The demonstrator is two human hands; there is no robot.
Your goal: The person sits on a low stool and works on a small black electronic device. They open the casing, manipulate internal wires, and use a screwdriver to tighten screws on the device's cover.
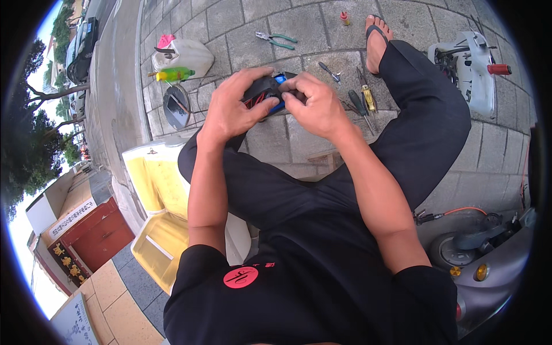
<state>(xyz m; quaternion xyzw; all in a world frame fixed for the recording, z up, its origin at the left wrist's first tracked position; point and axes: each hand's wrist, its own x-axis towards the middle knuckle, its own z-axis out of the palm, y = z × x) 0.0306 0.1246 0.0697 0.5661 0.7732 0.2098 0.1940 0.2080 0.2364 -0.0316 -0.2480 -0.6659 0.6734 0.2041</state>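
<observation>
A small black-and-blue device [263,87] with thin red wires is held in front of me, above my legs. My left hand [233,106] wraps around its left side, thumb along the lower edge. At its right end my right hand [316,104] is closed, thumb and fingers pinching near the blue part [280,78]. My fingers cover much of the device, so its exact kind cannot be made out. To the right on the paving lie a dark-handled screwdriver [357,102], a yellow-handled screwdriver [368,99] and a small screwdriver [328,71].
Green-handled pliers [277,40] and a small red bottle [344,18] are farther off. A white jug [192,57], a green-yellow bottle [175,74] and a round mirror [176,107] stand left. A white panel [477,75] lies right; a grey scooter [494,264] is at lower right.
</observation>
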